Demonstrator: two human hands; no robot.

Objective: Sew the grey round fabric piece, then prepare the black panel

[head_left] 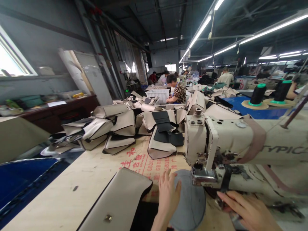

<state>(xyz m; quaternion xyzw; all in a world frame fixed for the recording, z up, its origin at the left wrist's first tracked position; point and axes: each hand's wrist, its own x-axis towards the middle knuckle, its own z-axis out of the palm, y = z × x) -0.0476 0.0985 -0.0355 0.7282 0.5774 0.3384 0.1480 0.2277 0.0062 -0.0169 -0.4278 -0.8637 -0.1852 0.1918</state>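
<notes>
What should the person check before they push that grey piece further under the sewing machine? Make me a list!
1. Left hand flat on the grey piece, fingers short of the machine's metal foot: ok.
2. Right hand lies low at the sewing machine's base, right of the foot: ok.
3. Grey piece sits under the presser foot: ok.
4. Needle up or down: cannot tell, hidden behind the machine head.
5. Beige flap with a metal clasp lies just left of the left hand, close to the work: not ok.
6. Thread cones stand upright behind the machine: ok.
</notes>
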